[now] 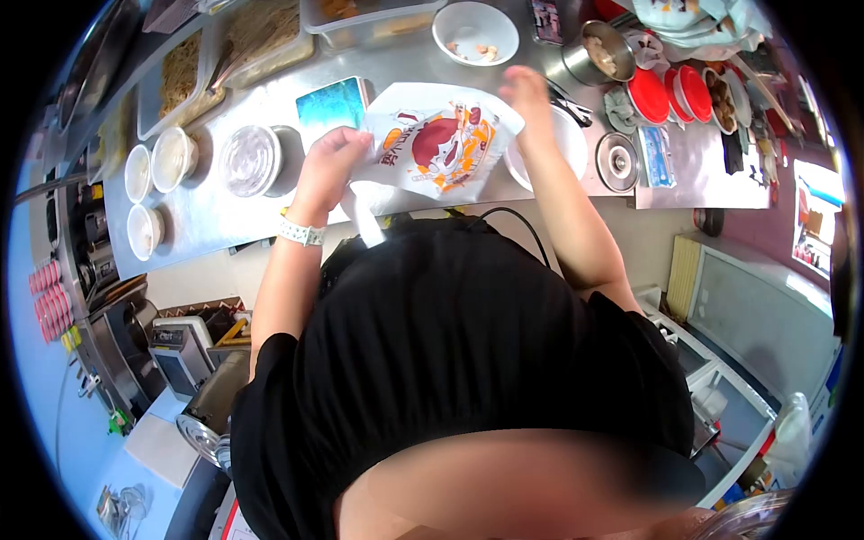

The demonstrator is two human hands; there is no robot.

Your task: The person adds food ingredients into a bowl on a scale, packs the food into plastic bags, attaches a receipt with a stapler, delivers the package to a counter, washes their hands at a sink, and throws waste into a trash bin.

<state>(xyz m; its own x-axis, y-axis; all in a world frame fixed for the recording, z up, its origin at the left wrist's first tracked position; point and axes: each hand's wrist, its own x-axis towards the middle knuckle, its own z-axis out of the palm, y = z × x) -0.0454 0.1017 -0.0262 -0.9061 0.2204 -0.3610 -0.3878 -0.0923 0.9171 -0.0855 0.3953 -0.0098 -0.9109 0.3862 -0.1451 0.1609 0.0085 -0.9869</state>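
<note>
A white paper bag (436, 139) with a red and orange cartoon print is spread out over the near edge of the steel counter. My left hand (335, 166) is closed on the bag's left edge, thumb on the printed side. A white strip (364, 216) hangs below that hand; I cannot make out what it is attached to. My right hand (529, 103) is at the bag's upper right corner, its fingers blurred, so whether they grip the paper does not show. Behind the right forearm lies a white round plate or bowl (567, 148), partly hidden.
Lidded clear bowls (252, 160) and small tubs (171, 159) stand at the left. A tablet (331, 115) lies beside the bag. Food trays (261, 40) line the back, with a white bowl (475, 34). A metal pot (598, 52) and red-lidded tubs (648, 96) are at the right.
</note>
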